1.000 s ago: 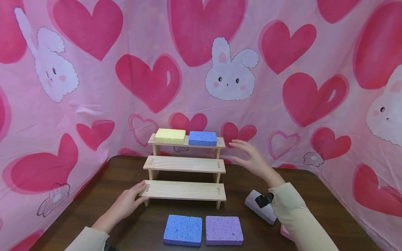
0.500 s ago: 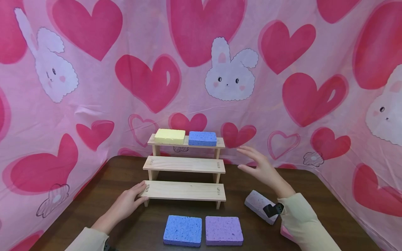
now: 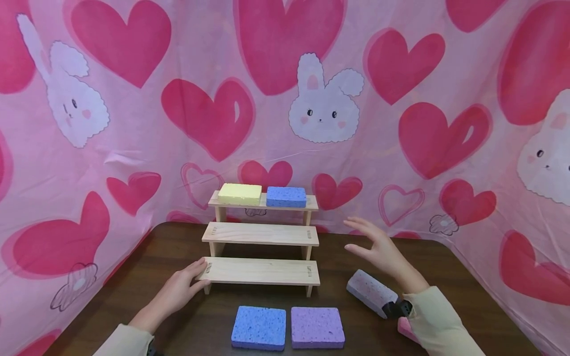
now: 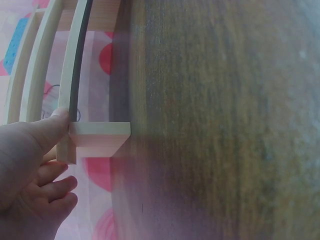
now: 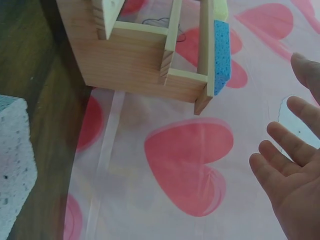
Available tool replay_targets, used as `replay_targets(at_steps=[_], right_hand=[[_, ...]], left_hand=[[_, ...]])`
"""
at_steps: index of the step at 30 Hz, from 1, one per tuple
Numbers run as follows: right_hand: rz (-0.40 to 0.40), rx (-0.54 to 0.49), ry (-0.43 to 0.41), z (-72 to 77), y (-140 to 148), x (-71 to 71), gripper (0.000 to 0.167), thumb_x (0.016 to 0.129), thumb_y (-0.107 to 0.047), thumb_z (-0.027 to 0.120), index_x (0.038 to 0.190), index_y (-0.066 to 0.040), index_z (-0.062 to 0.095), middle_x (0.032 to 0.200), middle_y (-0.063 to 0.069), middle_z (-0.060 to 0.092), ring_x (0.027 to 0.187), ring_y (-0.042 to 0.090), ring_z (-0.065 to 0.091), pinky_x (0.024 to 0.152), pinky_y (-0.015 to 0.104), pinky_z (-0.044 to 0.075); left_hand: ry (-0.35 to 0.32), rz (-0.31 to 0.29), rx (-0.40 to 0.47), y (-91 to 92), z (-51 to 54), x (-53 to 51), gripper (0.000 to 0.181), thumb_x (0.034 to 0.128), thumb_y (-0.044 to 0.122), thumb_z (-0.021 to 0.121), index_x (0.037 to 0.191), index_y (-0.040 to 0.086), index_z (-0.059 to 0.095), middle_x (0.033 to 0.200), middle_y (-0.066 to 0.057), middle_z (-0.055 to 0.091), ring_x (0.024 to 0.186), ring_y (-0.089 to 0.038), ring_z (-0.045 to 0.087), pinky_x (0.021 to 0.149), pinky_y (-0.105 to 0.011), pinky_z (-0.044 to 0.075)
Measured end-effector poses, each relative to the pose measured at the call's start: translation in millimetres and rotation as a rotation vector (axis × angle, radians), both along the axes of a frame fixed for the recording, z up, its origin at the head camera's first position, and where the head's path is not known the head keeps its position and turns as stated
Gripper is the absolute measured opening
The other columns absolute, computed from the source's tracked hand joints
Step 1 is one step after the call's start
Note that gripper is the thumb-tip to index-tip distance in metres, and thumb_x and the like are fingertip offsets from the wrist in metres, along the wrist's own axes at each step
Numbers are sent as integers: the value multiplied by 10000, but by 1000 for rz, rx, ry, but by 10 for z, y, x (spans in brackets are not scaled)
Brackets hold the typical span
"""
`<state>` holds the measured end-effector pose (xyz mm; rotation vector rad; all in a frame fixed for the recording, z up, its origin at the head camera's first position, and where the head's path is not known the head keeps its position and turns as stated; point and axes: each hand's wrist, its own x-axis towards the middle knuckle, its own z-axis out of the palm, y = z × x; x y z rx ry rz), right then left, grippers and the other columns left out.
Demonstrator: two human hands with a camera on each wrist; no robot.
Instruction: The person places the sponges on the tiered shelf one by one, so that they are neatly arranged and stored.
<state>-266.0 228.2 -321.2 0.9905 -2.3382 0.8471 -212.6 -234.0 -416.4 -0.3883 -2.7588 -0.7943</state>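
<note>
My left hand (image 3: 178, 291) grips the left end of the lowest step of a three-step wooden stand (image 3: 262, 271); in the left wrist view the thumb (image 4: 52, 125) lies on one side of the board, with fingers on the other. My right hand (image 3: 383, 252) is held in the air right of the stand, fingers spread and holding nothing; the right wrist view shows it (image 5: 295, 165) apart from the stand (image 5: 135, 65). On the top step a yellow sponge (image 3: 240, 194) lies to the left of a blue sponge (image 3: 286, 197). The middle step (image 3: 262, 233) bears nothing.
On the dark table (image 3: 178, 247), a second blue sponge (image 3: 259, 327) and a purple sponge (image 3: 317, 327) lie side by side in front of the stand. Farther right are a greyish-purple sponge (image 3: 369, 291) and a pink one (image 3: 407, 329), partly behind my right sleeve. A patterned cloth (image 3: 276, 148) hangs behind.
My right hand has moved away from the top step, to the right and down, uncovering more of the greyish-purple and pink sponges. The left hand has stayed on the lowest step.
</note>
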Motion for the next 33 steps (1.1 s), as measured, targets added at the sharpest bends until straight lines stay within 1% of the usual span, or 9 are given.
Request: replay_targets(at_steps=[5, 8, 11, 14, 17, 19, 22, 25, 33], right_hand=[[-4, 6, -6, -65, 61, 54, 537, 750, -115, 769, 1248, -77, 571, 1267, 119, 526, 1157, 281, 483, 888, 542, 401], [-28, 10, -29, -106, 95, 91, 547, 750, -134, 771, 1257, -99, 569, 1281, 95, 518, 1176, 268, 470, 923, 502, 397], [-49, 7, -56, -151, 131, 125, 555, 752, -158, 772, 1265, -112, 565, 1299, 79, 508, 1201, 247, 449, 980, 352, 370], [-57, -13, -84, -207, 173, 145, 556, 754, -171, 770, 1267, -110, 563, 1305, 84, 505, 1217, 198, 434, 985, 179, 292], [-72, -21, -103, -271, 225, 155, 549, 763, -181, 764, 1267, -105, 560, 1304, 92, 505, 1215, 155, 426, 962, 112, 259], [-92, -16, -114, -310, 261, 164, 545, 770, -204, 758, 1268, -111, 559, 1307, 71, 505, 1212, 146, 426, 969, 162, 298], [-109, 4, -117, -366, 310, 174, 539, 782, -233, 747, 1273, -125, 554, 1301, 50, 507, 1197, 191, 443, 963, 359, 381], [-113, 5, -120, -419, 348, 187, 530, 782, -231, 747, 1266, -125, 558, 1292, 66, 512, 1178, 248, 458, 898, 534, 395], [-118, 2, -133, -552, 391, 266, 509, 758, -152, 763, 1223, -54, 580, 1260, 125, 528, 1138, 324, 484, 851, 570, 410]], left_hand=[[1, 2, 0, -3, -5, 1, 533, 796, 159, 719, 1244, -65, 534, 1307, -245, 464, 1182, -402, 445, 921, -520, 386], [4, 1, 1, -5, -7, 0, 532, 796, 159, 719, 1242, -66, 535, 1305, -246, 465, 1182, -402, 445, 921, -522, 385], [11, -1, 0, -8, -10, 2, 527, 795, 154, 719, 1238, -68, 539, 1301, -247, 469, 1179, -402, 448, 921, -523, 385], [17, -4, -2, -9, -13, 4, 524, 793, 151, 720, 1234, -69, 541, 1298, -249, 471, 1175, -405, 451, 918, -525, 387], [21, -5, -4, -9, -13, 5, 524, 792, 151, 720, 1233, -70, 542, 1296, -251, 472, 1172, -407, 453, 916, -526, 389], [24, -5, -6, -9, -13, 5, 522, 792, 150, 721, 1231, -69, 544, 1295, -251, 473, 1171, -406, 455, 915, -525, 389], [22, -5, -7, -7, -10, 3, 521, 794, 151, 720, 1232, -69, 543, 1297, -249, 473, 1173, -404, 454, 918, -524, 388], [18, -3, -6, -5, -7, 1, 522, 795, 151, 718, 1234, -69, 541, 1300, -249, 470, 1176, -405, 451, 920, -525, 386], [29, -8, -12, -2, -5, 5, 521, 792, 150, 720, 1230, -71, 544, 1293, -252, 475, 1171, -406, 455, 916, -525, 389]])
